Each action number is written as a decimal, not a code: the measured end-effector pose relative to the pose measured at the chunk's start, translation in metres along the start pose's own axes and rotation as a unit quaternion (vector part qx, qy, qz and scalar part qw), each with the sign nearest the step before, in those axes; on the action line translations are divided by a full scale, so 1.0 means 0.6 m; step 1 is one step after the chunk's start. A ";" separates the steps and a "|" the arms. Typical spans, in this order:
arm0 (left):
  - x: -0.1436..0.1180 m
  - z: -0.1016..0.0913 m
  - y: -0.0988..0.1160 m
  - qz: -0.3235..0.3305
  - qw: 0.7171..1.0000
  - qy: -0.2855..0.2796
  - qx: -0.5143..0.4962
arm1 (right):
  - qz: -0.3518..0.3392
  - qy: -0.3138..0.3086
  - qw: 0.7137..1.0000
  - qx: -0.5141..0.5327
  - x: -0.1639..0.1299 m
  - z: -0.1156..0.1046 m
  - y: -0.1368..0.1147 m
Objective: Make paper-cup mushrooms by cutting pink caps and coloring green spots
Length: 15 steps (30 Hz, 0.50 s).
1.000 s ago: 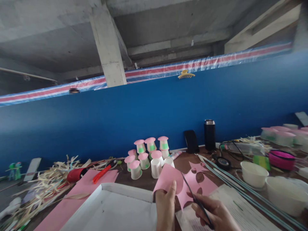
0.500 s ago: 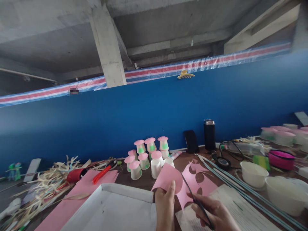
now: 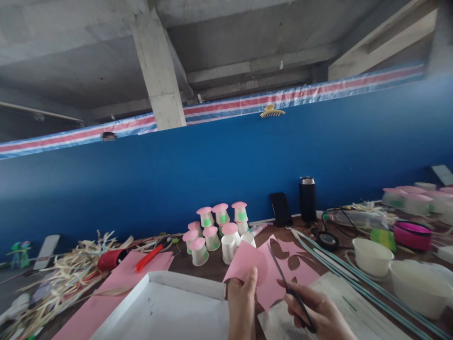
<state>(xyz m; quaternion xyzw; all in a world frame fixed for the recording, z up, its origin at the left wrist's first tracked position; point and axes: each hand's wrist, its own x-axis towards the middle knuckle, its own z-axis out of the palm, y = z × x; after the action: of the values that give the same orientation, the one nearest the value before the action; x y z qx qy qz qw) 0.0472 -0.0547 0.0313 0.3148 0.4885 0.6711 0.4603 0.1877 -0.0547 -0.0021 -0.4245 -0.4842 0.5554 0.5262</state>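
Observation:
Pinched between thumb and fingers of my left hand [image 3: 242, 302] is a piece of pink paper [image 3: 246, 260] with a rounded right edge. My right hand [image 3: 316, 307] is wrapped round the dark handles of a pair of scissors [image 3: 283, 269]. The blades point up and to the left, a little right of the held paper and apart from it. Below the blades lies a larger pink sheet [image 3: 304, 276] with rounded holes cut in it. Behind my hands stand several upturned paper cups [image 3: 200, 252], most topped with pink paper discs.
A white box lid [image 3: 187, 307] lies left of my hands, beside pink sheets [image 3: 106, 293], a red cutter [image 3: 148, 258] and tangled pale strips [image 3: 67, 276]. Rightward are blue-green rods [image 3: 339, 264], white bowls [image 3: 373, 257] and a printed sheet [image 3: 343, 302]. A phone [image 3: 281, 209] and black flask [image 3: 307, 200] stand behind.
The scissors have moved slightly away from the held paper's right edge, and my right hand has shifted a little rightward. My left hand keeps its grip on the pink paper.

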 end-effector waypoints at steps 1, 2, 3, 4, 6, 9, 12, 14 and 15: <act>-0.001 0.000 0.001 0.000 1.000 -0.002 0.001 | 0.001 -0.006 1.000 0.001 0.000 -0.001 -0.001; -0.001 0.000 0.001 0.000 1.000 -0.002 0.001 | 0.004 -0.016 1.000 0.000 0.001 -0.002 -0.001; -0.001 0.000 0.002 0.001 1.000 -0.001 0.000 | 0.005 -0.025 1.000 -0.003 0.001 -0.002 -0.002; -0.002 0.000 0.002 0.002 1.000 0.000 -0.001 | 0.006 -0.032 0.999 -0.007 0.001 -0.003 -0.002; -0.002 0.002 0.003 -0.003 1.000 0.003 -0.004 | 0.008 -0.048 0.999 -0.012 0.000 -0.002 -0.004; -0.003 0.003 0.003 -0.007 1.000 0.012 -0.010 | 0.010 -0.061 0.998 -0.019 -0.002 0.000 -0.008; -0.002 0.001 0.002 -0.009 0.999 0.026 -0.016 | 0.005 -0.060 0.998 -0.028 -0.005 0.002 -0.013; 0.000 -0.004 -0.002 -0.022 0.999 0.026 -0.016 | 0.007 -0.057 0.998 -0.032 -0.006 0.003 -0.016; 0.002 -0.006 -0.004 -0.032 0.999 0.027 -0.012 | 0.010 -0.056 0.998 -0.033 -0.007 0.003 -0.017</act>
<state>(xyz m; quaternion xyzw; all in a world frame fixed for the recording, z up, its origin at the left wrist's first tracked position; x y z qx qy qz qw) 0.0442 -0.0547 0.0276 0.2757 0.5027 0.6697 0.4720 0.1880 -0.0594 0.0080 -0.4142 -0.5266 0.5677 0.4784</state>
